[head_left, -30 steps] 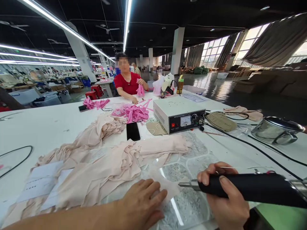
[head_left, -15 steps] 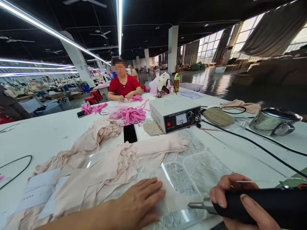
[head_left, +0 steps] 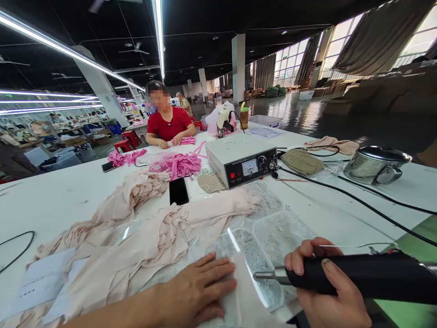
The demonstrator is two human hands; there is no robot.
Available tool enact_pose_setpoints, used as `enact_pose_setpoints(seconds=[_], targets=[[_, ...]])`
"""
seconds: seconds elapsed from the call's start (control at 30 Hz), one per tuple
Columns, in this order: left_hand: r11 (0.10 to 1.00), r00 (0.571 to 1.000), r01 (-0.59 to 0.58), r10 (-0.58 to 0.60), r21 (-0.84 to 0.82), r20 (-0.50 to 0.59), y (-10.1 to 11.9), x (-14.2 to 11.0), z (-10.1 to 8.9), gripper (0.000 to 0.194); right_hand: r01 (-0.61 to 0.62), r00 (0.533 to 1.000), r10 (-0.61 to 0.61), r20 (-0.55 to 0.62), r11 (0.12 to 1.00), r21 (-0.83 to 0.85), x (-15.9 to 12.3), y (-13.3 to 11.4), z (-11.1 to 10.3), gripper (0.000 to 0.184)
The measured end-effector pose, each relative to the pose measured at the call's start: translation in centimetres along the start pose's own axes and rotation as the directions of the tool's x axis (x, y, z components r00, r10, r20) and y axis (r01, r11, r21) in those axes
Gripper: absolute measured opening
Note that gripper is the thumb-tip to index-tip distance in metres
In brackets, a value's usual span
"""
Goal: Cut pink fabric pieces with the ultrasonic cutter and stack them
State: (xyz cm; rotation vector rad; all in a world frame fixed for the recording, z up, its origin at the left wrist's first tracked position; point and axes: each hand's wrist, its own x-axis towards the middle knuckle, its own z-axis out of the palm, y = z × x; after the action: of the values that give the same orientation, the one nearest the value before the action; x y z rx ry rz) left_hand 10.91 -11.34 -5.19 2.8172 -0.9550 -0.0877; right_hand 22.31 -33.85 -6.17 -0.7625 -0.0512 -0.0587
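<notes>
The left hand lies flat, fingers slightly spread, at the left edge of a pale fabric strip — the right hand wraps its fingers round a black tool, tip near the strip's right edge — 2 beige cloth heaps crowding leftward, white table bare rightward.

A garment workshop: long white tube lights hang over crowded worktables behind. On the white tabletop, stacked pale-beige fabric pieces lie toward the near left corner; a red-shirted co-worker handles bright-pink fabric strips at the far edge.
</notes>
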Motion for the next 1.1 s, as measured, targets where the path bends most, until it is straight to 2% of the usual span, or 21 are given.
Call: enact_pose_setpoints(seconds=[0.17,0.6,0.7,0.87,1.0,1.1], targets=[[1.0,0.997,-0.022,0.022,0.004,0.079,-0.4,0.5,-0.8,0.045,0.002,1.0,-0.002,0.022,1.0,-0.007,-0.3,-0.1,-0.1,0.015],[0.999,0.997,-0.04,0.043,-0.036,0.071,-0.7,0.5,-0.8,0.044,-0.049,0.998,0.05,0.047,0.999,-0.016,-1.0,-0.1,-0.5,0.013],[0.997,0.998,-0.047,0.049,-0.062,0.044,-0.9,0.5,-0.7,0.043,-0.046,0.999,0.047,0.027,0.999,-0.029,-1.0,-0.2,-0.2,0.013],[0.997,0.995,-0.052,0.056,-0.059,0.079,-1.1,0.5,-0.5,0.043,-0.031,0.999,0.031,-0.013,0.999,-0.038,-1.1,-0.2,-0.3,0.014],[0.995,0.997,-0.065,0.068,-0.072,0.031,-1.2,0.6,-0.4,0.042,-0.054,0.998,0.055,0.017,0.998,-0.029,-1.0,0.0,-0.3,0.014],[0.994,0.998,-0.064,0.066,-0.089,0.018,-1.2,0.6,-0.4,0.042,-0.071,0.997,0.071,-0.016,0.997,-0.018,-0.8,-0.1,0.1,0.012]])
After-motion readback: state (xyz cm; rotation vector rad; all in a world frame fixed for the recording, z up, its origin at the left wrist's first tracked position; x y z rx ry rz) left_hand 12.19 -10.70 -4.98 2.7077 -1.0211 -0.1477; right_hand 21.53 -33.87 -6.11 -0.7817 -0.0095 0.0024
